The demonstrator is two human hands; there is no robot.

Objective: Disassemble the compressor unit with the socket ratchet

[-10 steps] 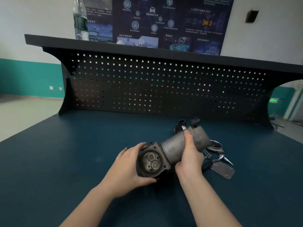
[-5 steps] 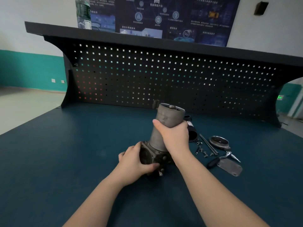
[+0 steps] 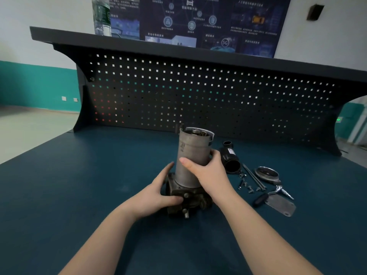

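The compressor unit (image 3: pixel 191 169) stands upright near the middle of the dark blue workbench (image 3: pixel 59 195), with its grey round body on top and its dark, dirty base at the bottom. The person's left hand (image 3: pixel 156 195) holds the base from the left side. Its thumb is pressed on the front of the base, next to a small bolt, and its fingers (image 3: pixel 167 169) reach up along the left side and curl a little round the back, so the hand is clamped on the base. The right hand (image 3: pixel 208 173) is wrapped round the grey body higher up. Its thumb (image 3: pixel 186 162) lies across the front and the other fingers go round the right side and are partly hidden. The top of the body is open and small metal parts show inside. Just to the right lies a black tube part (image 3: pixel 230 157) on its side. Next to that are two long thin rods (image 3: pixel 253 176) and a few small screws (image 3: pixel 247 185). A round metal cover (image 3: pixel 266 173) sits beside the rods. Near it lies the socket ratchet (image 3: pixel 273 194) with its black handle, touching a flat metal plate (image 3: pixel 281 204). Behind everything stands a black pegboard (image 3: pixel 198 92), and a plastic bottle (image 3: pixel 101 15) stands on the shelf above it.
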